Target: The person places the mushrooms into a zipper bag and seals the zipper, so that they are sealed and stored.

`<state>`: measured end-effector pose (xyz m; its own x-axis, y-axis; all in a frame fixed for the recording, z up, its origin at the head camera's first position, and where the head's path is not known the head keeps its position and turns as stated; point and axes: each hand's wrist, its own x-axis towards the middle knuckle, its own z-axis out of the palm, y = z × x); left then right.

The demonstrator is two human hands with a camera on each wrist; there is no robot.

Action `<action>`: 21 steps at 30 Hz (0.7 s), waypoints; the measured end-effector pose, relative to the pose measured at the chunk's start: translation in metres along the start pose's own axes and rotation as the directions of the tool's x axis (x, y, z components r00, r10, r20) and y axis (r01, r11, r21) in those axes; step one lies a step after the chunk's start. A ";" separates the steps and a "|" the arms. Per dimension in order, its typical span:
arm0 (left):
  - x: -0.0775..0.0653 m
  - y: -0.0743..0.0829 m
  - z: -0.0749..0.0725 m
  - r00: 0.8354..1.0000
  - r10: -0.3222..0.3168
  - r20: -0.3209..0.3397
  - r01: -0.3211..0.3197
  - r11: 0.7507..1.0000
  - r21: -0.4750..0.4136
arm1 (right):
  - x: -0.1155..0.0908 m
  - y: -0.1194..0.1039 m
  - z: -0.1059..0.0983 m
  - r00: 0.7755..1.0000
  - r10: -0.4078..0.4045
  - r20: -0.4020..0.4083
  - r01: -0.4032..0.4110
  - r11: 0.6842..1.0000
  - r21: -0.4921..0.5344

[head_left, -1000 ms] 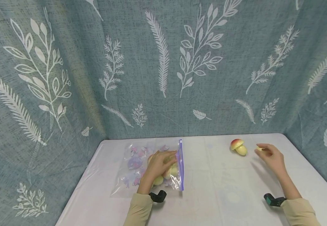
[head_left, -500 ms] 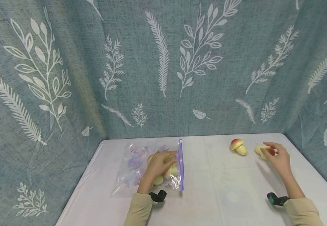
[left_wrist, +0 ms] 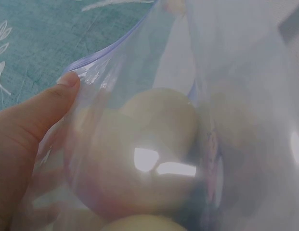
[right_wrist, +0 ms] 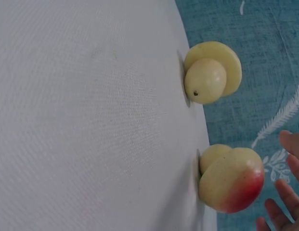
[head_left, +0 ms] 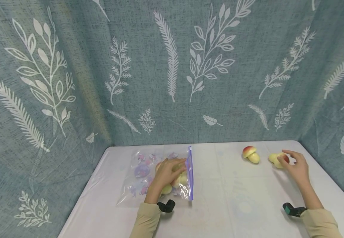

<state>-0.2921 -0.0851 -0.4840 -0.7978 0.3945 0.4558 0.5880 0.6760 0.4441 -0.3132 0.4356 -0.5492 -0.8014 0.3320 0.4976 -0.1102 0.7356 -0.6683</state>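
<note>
My left hand (head_left: 167,173) grips a clear zip bag (head_left: 136,195) with a purple seal. In the left wrist view the thumb (left_wrist: 53,103) lies outside the plastic beside the seal, and fingers show blurrily through the film. Several pale yellow toy mushrooms (left_wrist: 135,163) are in the bag, partly hidden by the hand in the head view. My right hand (head_left: 298,167) hovers by a toy mushroom (right_wrist: 233,180) with a red-blushed cap lying on the table; its fingers are spread and apart from it in the right wrist view. To the left lies another toy mushroom (head_left: 251,154).
A white cloth covers the table (head_left: 219,205). Blue-green curtain (head_left: 172,125) with white leaf prints hangs along the back and both sides. A black wrist camera (head_left: 166,206) sits on each wrist.
My right hand has moved right and slightly towards me, so the mushroom it mostly hid now shows on the table. My left hand and the bag have stayed put.
</note>
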 end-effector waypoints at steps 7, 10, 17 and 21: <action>0.000 0.000 0.000 1.000 -0.001 -0.006 0.001 1.000 0.004 | -0.013 -0.046 -0.022 0.994 0.098 0.047 -0.100 0.994 0.043; 0.001 0.000 0.000 1.000 0.002 -0.006 -0.002 1.000 0.005 | -0.018 -0.068 -0.033 0.992 0.106 0.069 -0.111 0.991 0.075; 0.002 -0.002 0.001 1.000 0.015 -0.006 -0.015 1.000 0.002 | -0.020 -0.069 -0.036 0.990 0.116 0.084 -0.122 0.989 0.080; 0.002 -0.002 0.002 1.000 0.009 0.003 -0.009 1.000 0.005 | -0.020 -0.063 -0.036 0.986 0.128 0.105 -0.137 0.987 0.086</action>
<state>-0.2951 -0.0846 -0.4853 -0.7929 0.4027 0.4573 0.5945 0.6757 0.4359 -0.2690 0.4045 -0.4972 -0.8664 0.3594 0.3467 -0.0490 0.6298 -0.7752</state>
